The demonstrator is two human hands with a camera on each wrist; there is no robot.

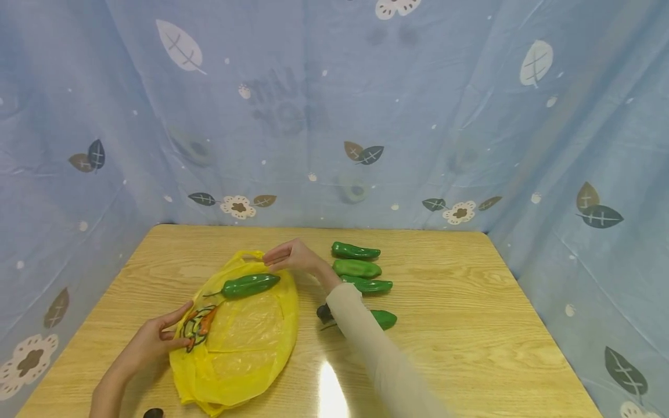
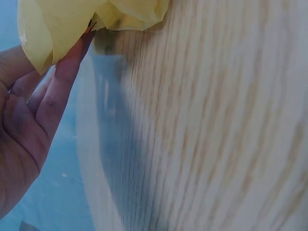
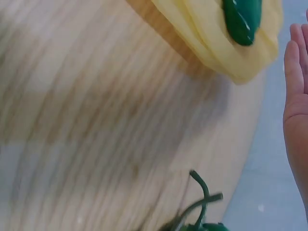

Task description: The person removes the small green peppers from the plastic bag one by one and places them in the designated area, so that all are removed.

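Note:
A yellow plastic bag with a printed picture lies spread on the table in the head view. On its upper part rests a long green pepper, stem to the left. My left hand pinches the bag's left side between thumb and fingers; the left wrist view shows the yellow film between them. At the bag's far right edge, beside a handle loop, my right hand is held with straight fingers and nothing in it. The right wrist view shows this hand apart from the pepper.
Right of the bag lie several green peppers in a column, the nearest pepper partly behind my right sleeve. The wooden table meets a blue patterned curtain at the back and sides.

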